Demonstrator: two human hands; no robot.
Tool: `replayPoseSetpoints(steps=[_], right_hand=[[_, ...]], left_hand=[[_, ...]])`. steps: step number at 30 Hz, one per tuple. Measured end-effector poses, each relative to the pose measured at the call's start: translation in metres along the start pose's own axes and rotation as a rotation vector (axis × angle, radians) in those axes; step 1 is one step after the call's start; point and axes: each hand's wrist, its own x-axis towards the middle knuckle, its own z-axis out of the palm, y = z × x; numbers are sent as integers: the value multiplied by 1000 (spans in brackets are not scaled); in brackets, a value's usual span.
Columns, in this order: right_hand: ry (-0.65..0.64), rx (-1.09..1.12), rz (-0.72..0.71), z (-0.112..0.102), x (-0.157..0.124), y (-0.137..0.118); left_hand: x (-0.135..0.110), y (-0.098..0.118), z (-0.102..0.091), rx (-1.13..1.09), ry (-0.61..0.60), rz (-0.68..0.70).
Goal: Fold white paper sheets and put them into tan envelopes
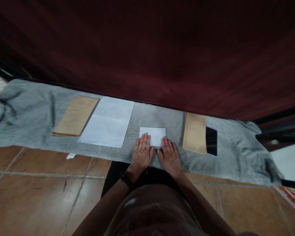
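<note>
A small folded white paper (155,133) lies on a grey cloth (34,111) spread over the floor. My left hand (142,152) lies flat with fingers stretched out on the paper's near left edge. My right hand (170,154) lies flat beside it, fingertips on the paper's near right edge. Neither hand holds anything.
On the cloth lie a stack of white sheets (109,121), brown envelopes (76,116) at the left, another brown envelope (194,132) at the right and a dark phone (211,141) beside it. A dark red curtain (162,49) hangs behind. Terracotta floor tiles (39,190) lie in front.
</note>
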Motion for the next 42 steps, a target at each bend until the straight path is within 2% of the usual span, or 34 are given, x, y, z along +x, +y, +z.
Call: replayPoseSetpoints(steps=[3, 10, 14, 20, 26, 31, 37, 42], right_hand=[[2, 6, 7, 0, 0, -1], [-15, -2, 11, -1, 1, -1], [-2, 6, 10, 0, 1, -1], [14, 13, 13, 0, 2, 0], [12, 7, 14, -1, 2, -1], [3, 36, 30, -4, 3, 0], [-14, 101, 52, -9, 31, -5], [-29, 118, 22, 0, 57, -13]], left_hand=[[7, 3, -2, -3, 10, -17], [37, 19, 4, -48, -16, 128], [44, 16, 11, -40, -18, 110], [41, 1, 9, -15, -8, 32], [31, -9, 6, -11, 61, -45], [27, -13, 7, -20, 91, -56], [28, -13, 5, -13, 65, -60], [28, -12, 3, 7, 51, -54]])
